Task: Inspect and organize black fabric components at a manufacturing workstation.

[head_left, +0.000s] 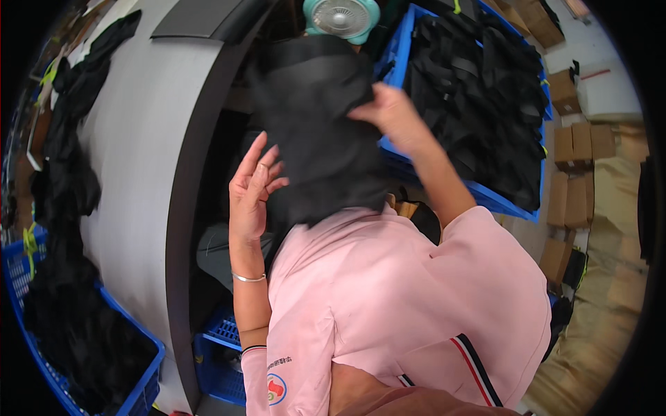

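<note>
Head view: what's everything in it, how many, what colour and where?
Cloth piece: one, black, centre, blurred
Table: one, grey, left
Crates: at least three, blue, upper right, lower left, bottom left of centre
Loose cloth: uncountable, black, in two crates and along the table
Fan: one, teal, top
Boxes: several, brown, right
Sheeting: one stretch, tan, lower right
Bracelet: one, silver, left wrist
Shirt: one, pink, lower centre
Left hand: one, bare, open beside cloth piece
Right hand: one, bare, gripping cloth piece

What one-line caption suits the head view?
Right hand holding a blurred black cloth item, left hand open beside it, a blue crate of black fabric at upper right.
</note>
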A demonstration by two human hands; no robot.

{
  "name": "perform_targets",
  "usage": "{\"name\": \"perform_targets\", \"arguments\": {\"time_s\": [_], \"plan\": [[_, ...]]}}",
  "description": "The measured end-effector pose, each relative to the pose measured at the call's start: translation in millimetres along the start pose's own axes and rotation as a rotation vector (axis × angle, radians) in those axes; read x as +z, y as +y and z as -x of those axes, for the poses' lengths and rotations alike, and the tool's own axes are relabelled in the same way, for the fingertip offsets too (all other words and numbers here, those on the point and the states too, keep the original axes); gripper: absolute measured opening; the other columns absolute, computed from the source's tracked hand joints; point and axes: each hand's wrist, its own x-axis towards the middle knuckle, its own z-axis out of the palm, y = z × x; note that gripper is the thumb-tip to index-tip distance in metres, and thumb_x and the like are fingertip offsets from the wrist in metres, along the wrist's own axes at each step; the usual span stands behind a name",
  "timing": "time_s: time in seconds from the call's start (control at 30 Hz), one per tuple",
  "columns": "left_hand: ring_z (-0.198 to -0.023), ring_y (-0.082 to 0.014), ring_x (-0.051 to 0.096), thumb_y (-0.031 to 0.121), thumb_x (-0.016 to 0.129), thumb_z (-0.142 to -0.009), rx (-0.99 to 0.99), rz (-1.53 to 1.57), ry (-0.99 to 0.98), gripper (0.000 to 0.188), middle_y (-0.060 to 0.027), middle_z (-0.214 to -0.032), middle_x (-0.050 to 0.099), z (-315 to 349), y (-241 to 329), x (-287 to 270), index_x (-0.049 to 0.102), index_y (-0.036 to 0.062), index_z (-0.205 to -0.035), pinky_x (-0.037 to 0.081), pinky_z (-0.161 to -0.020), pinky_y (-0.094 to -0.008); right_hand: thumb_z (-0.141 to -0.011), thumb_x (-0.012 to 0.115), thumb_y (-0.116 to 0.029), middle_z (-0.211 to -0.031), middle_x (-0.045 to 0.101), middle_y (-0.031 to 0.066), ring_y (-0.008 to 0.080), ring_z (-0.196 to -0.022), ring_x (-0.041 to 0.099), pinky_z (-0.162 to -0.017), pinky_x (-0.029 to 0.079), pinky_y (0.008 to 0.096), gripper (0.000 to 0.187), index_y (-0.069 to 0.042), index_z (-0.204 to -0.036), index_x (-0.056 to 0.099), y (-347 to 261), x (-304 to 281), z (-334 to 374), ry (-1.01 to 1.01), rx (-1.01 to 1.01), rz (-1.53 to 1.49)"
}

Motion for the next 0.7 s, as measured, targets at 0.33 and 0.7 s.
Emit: {"name": "perform_targets", "arguments": {"time_s": [0.33, 0.7], "plan": [[-0.11, -0.0196, 0.065, 0.03, 0.062, -0.099, -0.181, -0.121, 0.163, 0.045, -0.0126, -0.129, 0.064, 19.5, -20.0, -19.0, 0.057, 0.0019, -0.135, 0.054, -0.087, -0.0316, -0.089, 0.071, -0.017, -0.124, 0.066, 0.0126, 0.0204, -0.109, 0.062, -0.097, 0.047, 0.0321, 0.056, 0.005, -0.136, 0.053, -44.4, -380.9, 137.2, 0.586, 0.064, 0.606], [-0.098, -0.0127, 0.065, 0.021, 0.063, -0.097, 0.261, -0.366, 0.517, 0.024, -0.007, -0.104, 0.071, 9.5, 38.5, -79.9, 0.071, 0.0021, -0.109, 0.054, -0.08, -0.029, -0.094, 0.047, -0.028, -0.122, 0.067, 0.0174, 0.0393, -0.112, 0.063, -0.088, 0.052, 0.0509, 0.037, -0.014, -0.122, 0.067, 178.2, -486.1, 106.4, 1.164, 0.853, 1.345]]}}
